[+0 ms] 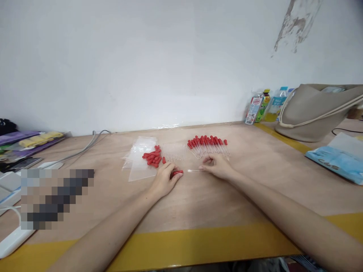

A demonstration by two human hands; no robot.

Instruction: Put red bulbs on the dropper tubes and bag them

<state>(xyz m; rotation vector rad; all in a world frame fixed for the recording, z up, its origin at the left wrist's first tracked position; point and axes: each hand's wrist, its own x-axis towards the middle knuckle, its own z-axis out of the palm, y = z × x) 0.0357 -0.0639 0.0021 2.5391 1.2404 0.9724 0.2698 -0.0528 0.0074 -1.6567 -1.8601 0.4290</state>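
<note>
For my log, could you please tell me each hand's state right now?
Left hand: closed, holding a red bulb.
Right hand: closed, holding a clear tube.

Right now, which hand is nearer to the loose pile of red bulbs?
Left. The left hand is just right of the bulb pile, on its near side; the right hand is farther right, holding a clear tube.

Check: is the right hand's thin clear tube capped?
Visible end uncapped, other hidden: tube and red rounded bulb in left hand are apart.

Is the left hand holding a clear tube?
No, the left hand holds a red bulb, while the right hand holds a clear tube.
</note>
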